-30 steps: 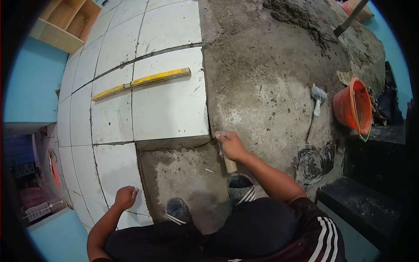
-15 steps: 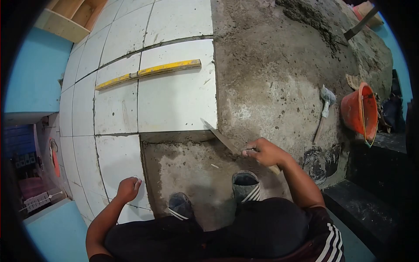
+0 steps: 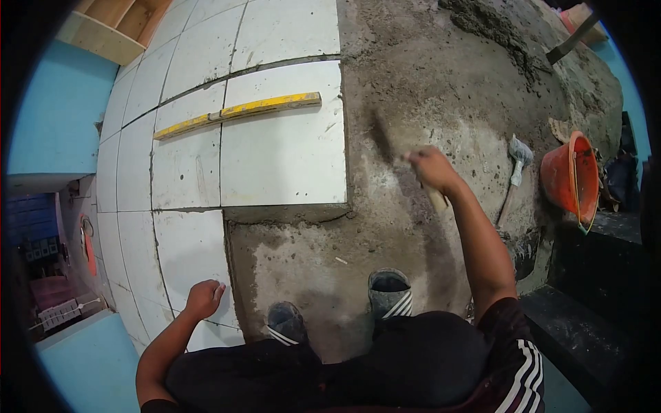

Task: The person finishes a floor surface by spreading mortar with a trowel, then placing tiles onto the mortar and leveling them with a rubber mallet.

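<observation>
In my right hand [image 3: 435, 171] is a trowel [image 3: 381, 138], its blade smeared by motion over the bare floor right of the tiles. The pale end of its handle sticks out below my fist. My left hand [image 3: 204, 299] is closed and rests on a white tile [image 3: 189, 251] at the lower left; whether anything is inside the fingers is hidden. Ahead, a large white tile [image 3: 282, 162] borders the mortar, with a yellow spirit level [image 3: 268, 105] lying across it and the tile beside it. Below that tile's edge runs a strip of wet mortar [image 3: 289, 214].
To the right, a hammer with a wrapped head [image 3: 518, 153] lies on the rough floor [image 3: 447, 103] near an orange bucket [image 3: 561, 172]. A mortar heap [image 3: 585, 89] with a tool handle [image 3: 575, 36] is at the upper right. Black steps [image 3: 578, 330] are at lower right.
My right hand has swung the trowel up and right, off the big tile's lower corner to the bare floor beside it. My left hand has stayed in place.
</observation>
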{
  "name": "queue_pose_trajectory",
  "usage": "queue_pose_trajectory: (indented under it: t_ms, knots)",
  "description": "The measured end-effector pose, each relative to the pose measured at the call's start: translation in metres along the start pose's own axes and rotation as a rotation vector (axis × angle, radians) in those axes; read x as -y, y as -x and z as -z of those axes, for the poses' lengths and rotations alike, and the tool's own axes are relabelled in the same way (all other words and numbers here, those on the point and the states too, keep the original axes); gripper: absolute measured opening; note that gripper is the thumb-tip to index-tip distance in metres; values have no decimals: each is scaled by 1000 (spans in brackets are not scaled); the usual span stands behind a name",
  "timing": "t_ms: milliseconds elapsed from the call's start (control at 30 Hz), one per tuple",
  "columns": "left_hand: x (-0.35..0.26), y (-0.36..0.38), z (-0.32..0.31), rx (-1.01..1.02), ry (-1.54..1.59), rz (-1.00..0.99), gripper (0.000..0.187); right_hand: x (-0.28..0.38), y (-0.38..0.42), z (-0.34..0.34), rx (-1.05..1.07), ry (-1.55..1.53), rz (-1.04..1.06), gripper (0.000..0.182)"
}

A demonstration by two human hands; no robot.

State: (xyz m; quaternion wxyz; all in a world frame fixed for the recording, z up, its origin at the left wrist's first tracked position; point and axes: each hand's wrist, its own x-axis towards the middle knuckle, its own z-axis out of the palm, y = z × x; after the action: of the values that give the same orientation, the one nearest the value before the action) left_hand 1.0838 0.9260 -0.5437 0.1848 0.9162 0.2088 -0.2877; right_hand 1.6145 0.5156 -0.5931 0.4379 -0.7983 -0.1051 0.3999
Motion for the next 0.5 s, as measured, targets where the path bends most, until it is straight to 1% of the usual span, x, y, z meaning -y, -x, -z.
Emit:
queue_pose_trajectory:
  t_ms: [33, 133, 167, 267, 300, 400, 467, 500]
  knots:
    - [2, -1, -2, -2, -5, -10, 37, -5, -7, 3, -136, -61, 4, 30]
    - [1, -2, 0, 1, -5, -6, 37, -7, 7, 13, -72, -314, 7, 28]
    - [1, -2, 0, 6, -2, -1, 37, -10, 14, 7, -116, -388, 15, 25]
    - [3, -2, -4, 7, 19, -9, 38, -37, 17, -5, -228, -534, -154, 27]
    - [3, -5, -4, 6, 10, -15, 37, -47, 18, -6, -218, -446, -86, 27]
    - [4, -6, -3, 17, -20, -29, 37, -60, 46, -7, -297, -608, 10, 30]
    - [2, -11, 0, 18, -35, -47, 37, -90, 42, -9, -338, -667, -78, 32]
    - [1, -12, 0, 26, -33, -52, 37, -94, 43, -8, -360, -695, -120, 32]
